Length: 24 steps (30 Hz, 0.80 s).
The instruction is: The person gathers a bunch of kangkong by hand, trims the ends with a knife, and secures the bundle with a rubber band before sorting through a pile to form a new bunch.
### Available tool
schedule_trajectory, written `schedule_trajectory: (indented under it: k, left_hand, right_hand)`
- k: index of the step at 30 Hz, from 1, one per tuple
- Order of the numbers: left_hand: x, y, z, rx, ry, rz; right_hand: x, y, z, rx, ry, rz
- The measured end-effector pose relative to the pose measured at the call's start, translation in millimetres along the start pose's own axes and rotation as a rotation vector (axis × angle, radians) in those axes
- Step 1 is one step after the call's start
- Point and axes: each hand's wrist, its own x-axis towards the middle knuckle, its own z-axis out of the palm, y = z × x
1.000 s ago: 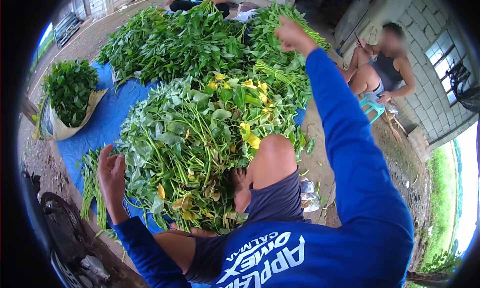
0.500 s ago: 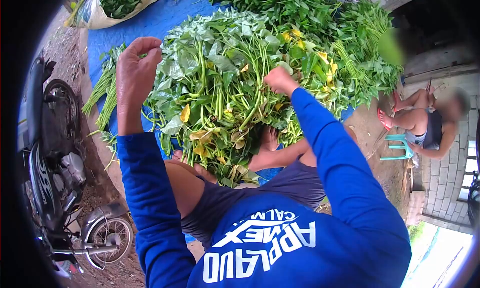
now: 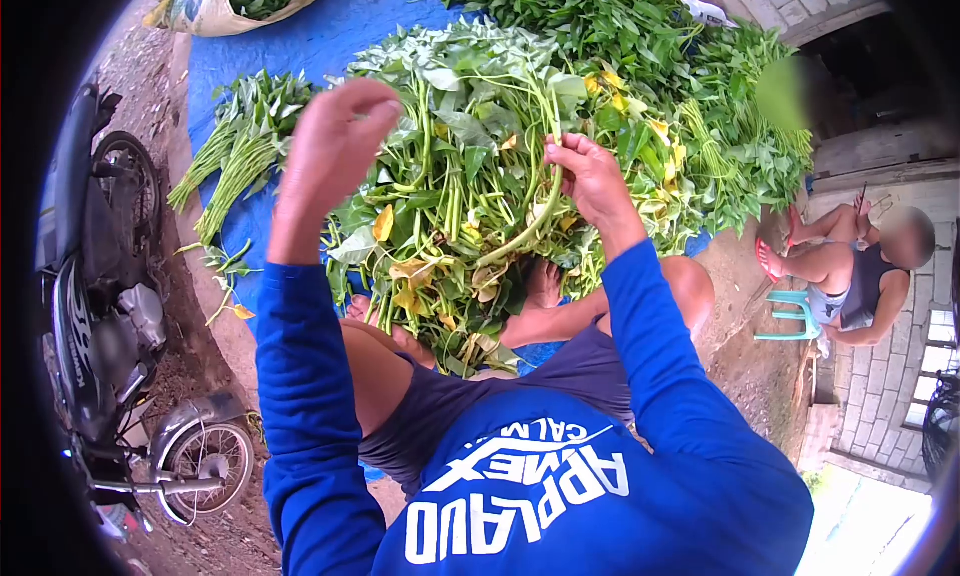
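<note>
My right hand (image 3: 592,181) pinches a long green stem (image 3: 553,191) between thumb and fingers, over the front of a big heap of leafy greens (image 3: 465,126). The stem curves down toward the heap's lower part, and its upper end runs among leaves. My left hand (image 3: 345,141) is raised over the heap's left side, slightly blurred. Its fingers are curled in, and whatever they may hold is hidden. Yellowed leaves (image 3: 407,269) lie among the stems near my feet.
A sorted bunch of greens (image 3: 240,156) lies at left on the blue tarp (image 3: 330,31). More greens (image 3: 590,21) and a sack (image 3: 215,11) are behind. A motorcycle (image 3: 110,346) stands at left. On the right, a person (image 3: 870,276) sits on a green stool (image 3: 790,316).
My right hand has turned from a closed fist over the heap to a pinch with a stem showing in it. My left hand has moved rightward and slightly down, fingers still curled.
</note>
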Motion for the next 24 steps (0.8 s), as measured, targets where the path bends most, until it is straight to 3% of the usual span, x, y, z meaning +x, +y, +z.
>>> schedule_trajectory:
  k: [4, 8, 10, 11, 14, 19, 23, 24]
  left_hand:
    - [-16.1, 35.2, 44.6, -0.118, -0.299, -0.202]
    - [-31.0, 16.0, 99.3, -0.578, -0.343, -0.391]
    - [-39.7, 18.0, 103.7, -0.659, -0.289, -0.368]
    - [-41.7, 12.1, 103.2, -0.571, -0.315, -0.381]
    - [-48.1, 17.2, 89.5, -0.512, -0.423, -0.461]
    - [-58.7, 27.9, 82.3, -0.645, -0.49, -0.573]
    - [-60.8, 7.8, 88.8, -0.7, -0.479, -0.694]
    - [-63.0, 2.1, 90.0, -0.719, -0.46, -0.74]
  right_hand:
    - [-42.9, -21.5, 36.5, 0.118, -0.225, -0.07]
    - [-85.2, -20.3, 78.2, -0.094, -0.231, -0.097]
    - [-91.9, -4.0, 87.3, -0.128, -0.198, -0.219]
    - [-89.5, 9.0, 85.4, -0.255, -0.172, -0.415]
    - [-102.7, 4.1, 77.2, -0.795, -0.024, -0.595]
    - [-103.9, 8.4, 73.6, -0.912, 0.065, -1.024]
    - [-117.6, 5.5, 69.8, -0.539, -0.043, -0.542]
    - [-118.6, -1.5, 64.9, -0.49, -0.014, -0.623]
